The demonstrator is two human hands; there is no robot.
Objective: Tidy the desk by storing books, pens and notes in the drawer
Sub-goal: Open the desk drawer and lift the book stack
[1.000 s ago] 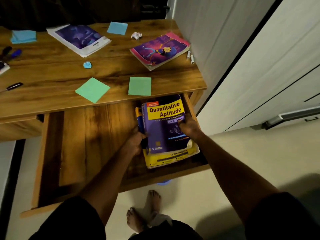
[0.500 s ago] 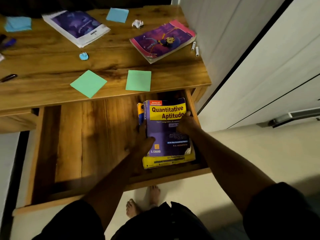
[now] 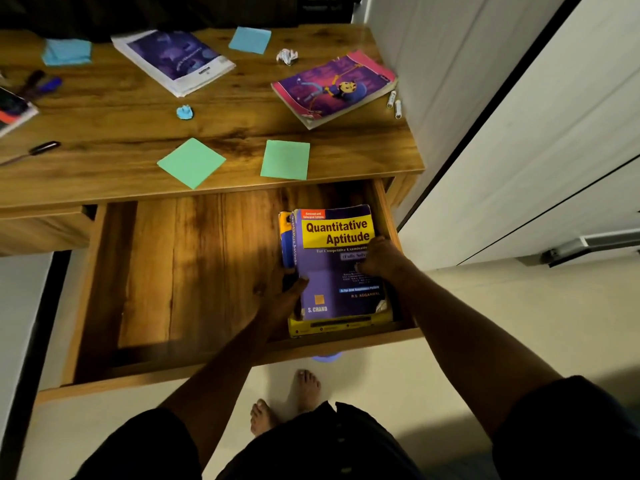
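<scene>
The purple book (image 3: 332,282) reads "Quantitative Aptitude" on its yellow cover panel and again down its spine, with "For Competitive Examination…" cut off just beneath, "S. CHAND" at the lower left and "R.S. AGGARWAL" at the lower right.

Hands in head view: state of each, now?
Left hand: grips the spine side of the Quantitative Aptitude book, thumb on the cover.
Right hand: curled over the same book's right edge, holding it.
</scene>
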